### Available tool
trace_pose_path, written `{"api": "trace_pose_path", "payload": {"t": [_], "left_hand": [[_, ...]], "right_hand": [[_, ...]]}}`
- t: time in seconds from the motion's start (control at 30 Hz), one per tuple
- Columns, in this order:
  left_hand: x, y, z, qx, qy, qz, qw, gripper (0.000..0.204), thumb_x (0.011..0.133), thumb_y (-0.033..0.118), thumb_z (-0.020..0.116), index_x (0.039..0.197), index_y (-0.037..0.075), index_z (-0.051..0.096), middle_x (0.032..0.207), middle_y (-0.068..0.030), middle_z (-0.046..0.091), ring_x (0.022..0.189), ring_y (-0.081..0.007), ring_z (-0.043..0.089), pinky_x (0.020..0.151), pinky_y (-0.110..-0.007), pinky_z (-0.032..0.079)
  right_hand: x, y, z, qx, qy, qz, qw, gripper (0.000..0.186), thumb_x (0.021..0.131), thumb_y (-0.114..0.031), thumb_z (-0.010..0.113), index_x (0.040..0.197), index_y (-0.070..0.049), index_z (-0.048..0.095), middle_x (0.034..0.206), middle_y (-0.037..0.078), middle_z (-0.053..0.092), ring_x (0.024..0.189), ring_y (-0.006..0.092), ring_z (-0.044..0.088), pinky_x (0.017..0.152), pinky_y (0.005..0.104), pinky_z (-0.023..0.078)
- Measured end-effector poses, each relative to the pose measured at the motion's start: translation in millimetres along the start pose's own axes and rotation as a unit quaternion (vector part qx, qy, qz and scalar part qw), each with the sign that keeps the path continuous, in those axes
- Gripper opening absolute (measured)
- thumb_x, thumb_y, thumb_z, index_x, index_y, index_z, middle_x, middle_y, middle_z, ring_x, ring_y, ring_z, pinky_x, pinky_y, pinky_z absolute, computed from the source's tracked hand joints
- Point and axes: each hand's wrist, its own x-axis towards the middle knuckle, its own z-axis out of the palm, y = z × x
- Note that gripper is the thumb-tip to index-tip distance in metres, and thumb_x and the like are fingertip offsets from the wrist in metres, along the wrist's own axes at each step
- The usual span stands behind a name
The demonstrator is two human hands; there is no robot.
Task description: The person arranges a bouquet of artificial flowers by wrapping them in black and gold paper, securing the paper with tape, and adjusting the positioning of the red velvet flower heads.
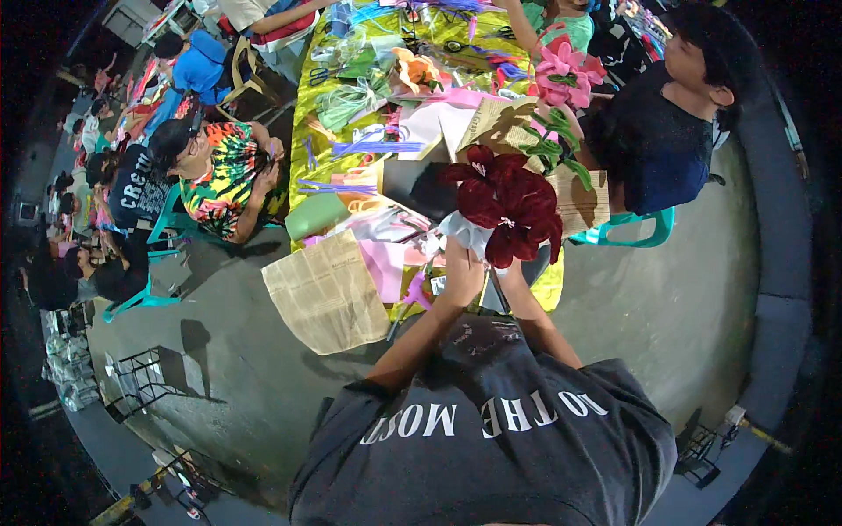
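Observation:
A small bouquet of dark red velvety flowers (507,206) rises in front of me over the near edge of the table. White wrapping (465,233) gathers around its lower left side. My left hand (463,272) is closed around the base of the bouquet, just under the white wrapping. Close beside it, my right hand (512,279) grips the same base from the right, its fingers largely hidden beneath the petals. A thin dark stem shows between the two hands.
A yellow cover (550,285) lies on the table under papers, purple stems (377,147) and an orange flower (414,70). Newsprint-patterned paper (324,294) overhangs the near left edge, by a pink glue gun (416,294). People sit left (224,180) and right (658,131), near green leaves (557,140).

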Motion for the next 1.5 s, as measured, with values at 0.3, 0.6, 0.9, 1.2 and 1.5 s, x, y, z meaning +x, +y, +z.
{"api": "trace_pose_path", "payload": {"t": [0.3, 0.6, 0.9, 1.2, 1.5], "left_hand": [[6, 9, -13, -0.026, -0.037, -0.019, 0.999, 0.043, 0.099, 0.022, 0.036, 0.133, -0.004, 0.041, 0.13, -0.0264, 0.046, 0.121, -0.0438, 0.044, 0.105, -0.05, 0.031], [3, -1, -17, -0.017, 0.008, 0.005, 1.0, 0.031, 0.088, 0.013, 0.051, 0.115, -0.004, 0.05, 0.113, -0.0259, 0.05, 0.106, -0.0441, 0.047, 0.094, -0.05, 0.036], [-1, 7, -26, -0.021, -0.021, 0.008, 1.0, 0.043, 0.082, 0.016, 0.061, 0.12, 0.0, 0.05, 0.12, -0.025, 0.05, 0.109, -0.0447, 0.048, 0.095, -0.052, 0.037], [12, 29, -32, 0.005, -0.019, 0.066, 0.998, 0.065, 0.074, 0.015, 0.067, 0.13, -0.002, 0.041, 0.123, -0.0242, 0.048, 0.112, -0.0444, 0.049, 0.098, -0.049, 0.04], [8, 31, -32, 0.084, -0.035, -0.016, 0.996, 0.078, 0.074, 0.013, 0.076, 0.137, -0.001, 0.033, 0.121, -0.0243, 0.053, 0.107, -0.0367, 0.059, 0.091, -0.043, 0.047]], "right_hand": [[14, 1, 0, 0.133, -0.038, 0.113, 0.984, 0.043, 0.096, -0.011, 0.056, 0.137, -0.005, 0.042, 0.129, 0.007, 0.051, 0.118, 0.0216, 0.051, 0.105, 0.0352, 0.041], [12, -13, 15, 0.262, 0.046, 0.132, 0.955, 0.041, 0.099, -0.025, 0.055, 0.135, -0.009, 0.044, 0.12, 0.002, 0.053, 0.111, 0.0175, 0.053, 0.101, 0.0333, 0.043], [3, -19, 11, 0.219, 0.0, 0.158, 0.963, 0.048, 0.094, -0.02, 0.061, 0.137, -0.008, 0.043, 0.125, 0.003, 0.052, 0.115, 0.0183, 0.052, 0.103, 0.0349, 0.042], [10, -23, 3, 0.202, -0.027, 0.155, 0.967, 0.056, 0.088, -0.014, 0.067, 0.138, -0.007, 0.042, 0.13, 0.005, 0.051, 0.118, 0.019, 0.051, 0.105, 0.0365, 0.04], [11, -36, -7, 0.158, -0.074, 0.161, 0.971, 0.065, 0.083, -0.009, 0.073, 0.14, -0.005, 0.041, 0.135, 0.006, 0.051, 0.122, 0.0198, 0.051, 0.107, 0.038, 0.039]]}}
